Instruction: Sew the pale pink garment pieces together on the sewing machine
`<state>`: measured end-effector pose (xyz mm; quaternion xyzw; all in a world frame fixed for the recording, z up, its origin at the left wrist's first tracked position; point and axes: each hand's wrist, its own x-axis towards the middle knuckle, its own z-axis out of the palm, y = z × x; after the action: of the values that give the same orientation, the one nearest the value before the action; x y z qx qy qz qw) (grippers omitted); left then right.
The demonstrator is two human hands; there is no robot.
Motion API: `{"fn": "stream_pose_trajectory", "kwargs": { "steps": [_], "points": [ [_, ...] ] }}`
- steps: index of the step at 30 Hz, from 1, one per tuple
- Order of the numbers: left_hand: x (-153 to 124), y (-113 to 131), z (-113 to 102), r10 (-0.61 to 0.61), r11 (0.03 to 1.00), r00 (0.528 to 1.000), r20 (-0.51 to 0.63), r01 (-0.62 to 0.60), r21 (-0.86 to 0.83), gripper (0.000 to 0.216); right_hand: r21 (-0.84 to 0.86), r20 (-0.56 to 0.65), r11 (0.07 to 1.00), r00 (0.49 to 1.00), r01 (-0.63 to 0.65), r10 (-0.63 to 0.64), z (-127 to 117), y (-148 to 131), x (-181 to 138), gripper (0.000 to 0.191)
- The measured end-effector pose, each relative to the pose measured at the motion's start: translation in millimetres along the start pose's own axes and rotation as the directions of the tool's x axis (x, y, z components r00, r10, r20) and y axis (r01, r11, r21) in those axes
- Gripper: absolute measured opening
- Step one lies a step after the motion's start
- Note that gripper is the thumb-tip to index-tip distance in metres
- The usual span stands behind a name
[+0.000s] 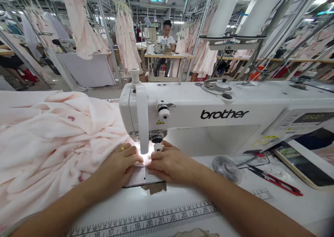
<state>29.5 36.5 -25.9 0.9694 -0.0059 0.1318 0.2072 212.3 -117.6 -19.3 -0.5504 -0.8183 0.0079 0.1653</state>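
In the head view, pink fabric lay heaped left of the sewing machine, reaching under its needle. There the left hand had curled fingers and the right hand bent ones, tips close at the cloth; whether either pinched it, I couldn't tell. Near red-handled snips sat a clear, round, dish-like container, contents indistinct.

Pale pink fabric is showing darker spots beside the left hand; rightward of the right hand, snips are showing red and black.
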Motion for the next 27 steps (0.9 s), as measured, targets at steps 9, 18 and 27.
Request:
{"fn": "stream_pose_trajectory", "kwargs": {
  "steps": [9, 18, 27],
  "points": [
    [4.0, -4.3, -1.2, 0.028, 0.999, 0.999, 0.016, -0.028, -0.027, 0.023, -0.106, -0.008, 0.994, 1.000, -0.024, 0.023, 4.5, 0.1, -0.4, 0.016],
    [16.8, -19.2, 1.0, 0.014, 1.000, 0.995, -0.098, -0.012, 0.022, 0.019, -0.292, -0.071, 0.944, 0.988, -0.154, 0.139, 15.7, -5.0, 6.0, 0.010],
    [23.3, -25.3, 2.2, -0.111, 0.992, 0.988, -0.107, 0.117, 0.050, 0.023, -0.205, -0.020, 0.929, 0.950, -0.308, 0.310, 5.4, -7.5, 11.7, 0.016]
  ]
}}
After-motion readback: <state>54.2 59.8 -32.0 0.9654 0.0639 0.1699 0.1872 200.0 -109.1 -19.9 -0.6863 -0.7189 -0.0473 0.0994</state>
